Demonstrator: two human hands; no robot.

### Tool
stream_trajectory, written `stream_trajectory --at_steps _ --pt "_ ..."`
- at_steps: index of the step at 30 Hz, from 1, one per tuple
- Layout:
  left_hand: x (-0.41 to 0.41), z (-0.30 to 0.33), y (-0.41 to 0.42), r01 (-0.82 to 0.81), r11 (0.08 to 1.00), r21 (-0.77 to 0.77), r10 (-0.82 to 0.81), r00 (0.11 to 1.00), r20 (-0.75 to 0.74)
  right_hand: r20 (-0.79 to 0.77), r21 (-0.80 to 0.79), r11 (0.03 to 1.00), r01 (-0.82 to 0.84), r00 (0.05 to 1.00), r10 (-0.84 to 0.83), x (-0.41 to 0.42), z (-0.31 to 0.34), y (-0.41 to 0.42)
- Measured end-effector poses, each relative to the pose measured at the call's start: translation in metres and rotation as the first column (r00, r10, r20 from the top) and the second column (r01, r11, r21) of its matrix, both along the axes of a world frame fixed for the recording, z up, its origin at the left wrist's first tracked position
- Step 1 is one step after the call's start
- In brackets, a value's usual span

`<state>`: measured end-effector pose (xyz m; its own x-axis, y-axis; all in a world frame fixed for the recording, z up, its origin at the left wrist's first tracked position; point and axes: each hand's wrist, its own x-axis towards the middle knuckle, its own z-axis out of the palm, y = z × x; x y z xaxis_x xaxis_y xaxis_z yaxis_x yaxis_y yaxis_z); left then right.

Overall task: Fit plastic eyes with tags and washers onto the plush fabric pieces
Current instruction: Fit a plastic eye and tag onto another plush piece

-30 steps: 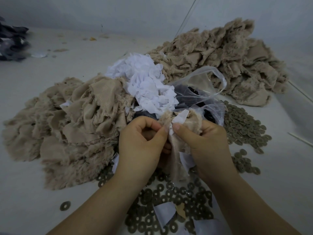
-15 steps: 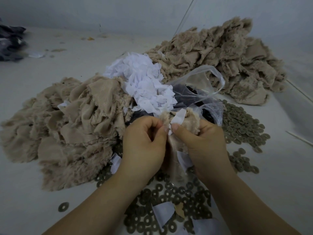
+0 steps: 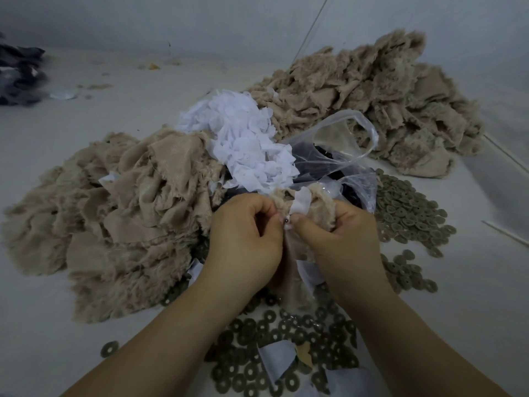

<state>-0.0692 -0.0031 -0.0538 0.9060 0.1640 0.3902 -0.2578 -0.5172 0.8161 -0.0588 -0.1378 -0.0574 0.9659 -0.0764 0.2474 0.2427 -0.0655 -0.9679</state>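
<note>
- Progress, head view: one plush piece (image 3: 317, 209) is held up between both hands over the counter (image 3: 71, 319), in the middle of being fitted.
- The left hand (image 3: 246, 239) is curled, its thumb and fingers pinching the piece's edge; the right hand (image 3: 335, 242) is also curled round the fabric, thumb pressed toward the left.
- A small dark stud (image 3: 286, 222), judged to be an eye's post, is seen between the two thumbs; a white tag (image 3: 301, 203) is folded against the fabric just above it.
- Whether a washer is already on the post cannot be told; it is hidden by the fingers.
- A second dark spot (image 3: 285, 193) is seen at the piece's top edge, perhaps another eye; too small to be sure.
- Supplies are still plentiful: washers (image 3: 406, 210) are spread right of the hands, with more lying just below them; white tags (image 3: 246, 144) are heaped behind; dark parts lie in the clear bag (image 3: 343, 156).
- Two plush heaps are seen, a left heap (image 3: 114, 213) and a far heap (image 3: 372, 98). Which is finished and which is waiting cannot be told, though a tag showing in the left heap suggests done pieces.
- Much work is judged to remain.
</note>
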Motion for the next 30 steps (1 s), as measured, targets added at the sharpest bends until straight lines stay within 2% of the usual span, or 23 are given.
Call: stream_trajectory --at_steps 2,5,8,10,11,13,15,19,25,28,30 --pt "-0.002 -0.001 -0.002 -0.035 0.995 0.099 0.028 0.997 0.07 -0.005 -0.004 1.0 0.005 1.0 -0.005 0.0 -0.002 -0.001" --pt "-0.001 -0.003 -0.002 -0.016 1.0 0.002 0.016 1.0 0.023 -0.047 0.031 0.999 -0.01 0.999 0.011 0.001 -0.004 -0.002" --pt "0.0 -0.003 0.001 -0.068 0.995 -0.069 0.068 0.998 -0.001 -0.133 0.108 0.991 -0.079 0.987 0.093 0.002 -0.005 0.0" --pt "-0.003 0.0 0.002 -0.073 0.993 -0.095 0.082 0.992 0.097 -0.191 0.169 0.98 -0.106 0.972 0.138 0.004 -0.006 0.0" --pt "-0.006 0.001 0.002 -0.067 0.996 -0.059 0.077 0.979 0.186 -0.221 0.211 0.971 -0.116 0.961 0.163 0.005 -0.006 0.0" --pt "-0.011 0.001 0.0 -0.08 0.991 0.103 0.037 0.93 0.366 -0.261 0.305 0.942 -0.138 0.94 0.222 0.006 -0.004 0.0" --pt "-0.013 -0.005 -0.001 -0.081 0.976 0.201 -0.015 0.901 0.434 -0.281 0.394 0.907 -0.147 0.921 0.271 0.006 -0.002 -0.001" --pt "-0.011 -0.011 0.003 -0.03 0.973 0.229 -0.064 0.918 0.391 -0.303 0.511 0.844 -0.162 0.885 0.354 0.006 0.001 -0.004" --pt "-0.01 -0.007 0.006 -0.03 0.99 0.138 -0.019 0.942 0.336 -0.378 0.509 0.857 -0.082 0.873 0.308 0.006 0.008 0.0" --pt "-0.012 -0.006 0.007 -0.068 0.985 0.156 0.003 0.924 0.382 -0.394 0.532 0.844 -0.071 0.862 0.321 0.006 0.009 0.0" --pt "-0.013 -0.006 0.007 -0.061 0.975 0.213 -0.04 0.897 0.44 -0.401 0.558 0.827 -0.071 0.849 0.343 0.005 0.011 0.001"
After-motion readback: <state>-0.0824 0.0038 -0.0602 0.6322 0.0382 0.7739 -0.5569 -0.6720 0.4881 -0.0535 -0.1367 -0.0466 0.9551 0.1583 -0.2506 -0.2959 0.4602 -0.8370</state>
